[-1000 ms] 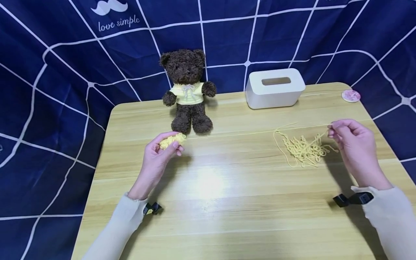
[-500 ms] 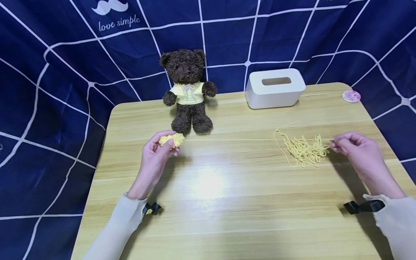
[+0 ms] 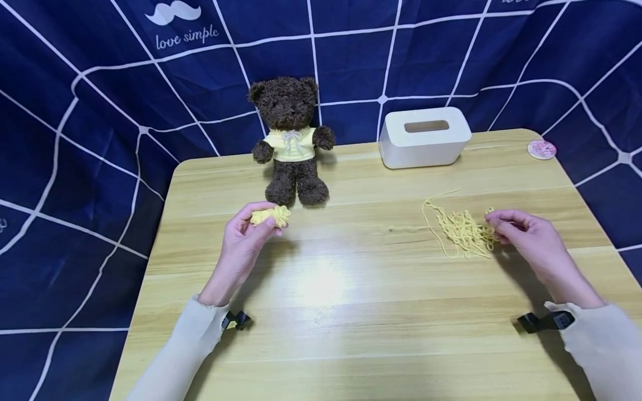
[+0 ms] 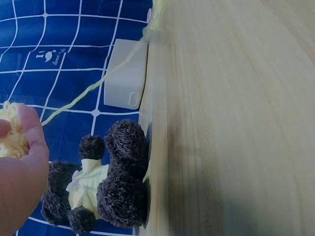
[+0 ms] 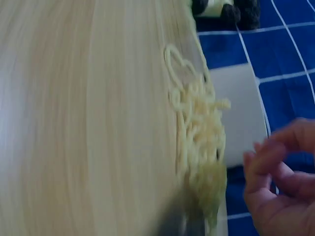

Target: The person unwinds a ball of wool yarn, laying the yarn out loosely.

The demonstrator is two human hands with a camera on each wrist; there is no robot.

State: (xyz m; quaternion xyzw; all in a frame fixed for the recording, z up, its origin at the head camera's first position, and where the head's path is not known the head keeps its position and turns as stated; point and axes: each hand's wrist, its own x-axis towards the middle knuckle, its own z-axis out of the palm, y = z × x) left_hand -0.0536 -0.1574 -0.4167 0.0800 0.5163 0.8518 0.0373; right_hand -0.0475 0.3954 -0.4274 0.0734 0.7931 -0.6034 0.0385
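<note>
My left hand (image 3: 241, 239) holds a small wound bundle of yellow yarn (image 3: 271, 216) between thumb and fingers, raised in front of the teddy bear. From it a yarn strand (image 4: 83, 94) stretches across toward the loose yarn, plainest in the left wrist view. On the right half of the table lies a tangled yarn pile (image 3: 465, 231), one loop trailing from its left side. At the pile's right edge is my right hand (image 3: 531, 236), its fingers loosely bent. In the right wrist view, no yarn shows between those fingers (image 5: 261, 169).
A brown teddy bear (image 3: 290, 139) in a yellow shirt sits at the back of the wooden table (image 3: 311, 334). Right of it stands a white tissue box (image 3: 425, 139). A pink round disc (image 3: 541, 148) lies at the far right corner. Blue gridded cloth (image 3: 351, 67) hangs behind.
My right hand has moved left toward the pile, after first dropping nearer the table's front. The strand between the hands has gone from taut to slack and lower. My left hand has barely moved.
</note>
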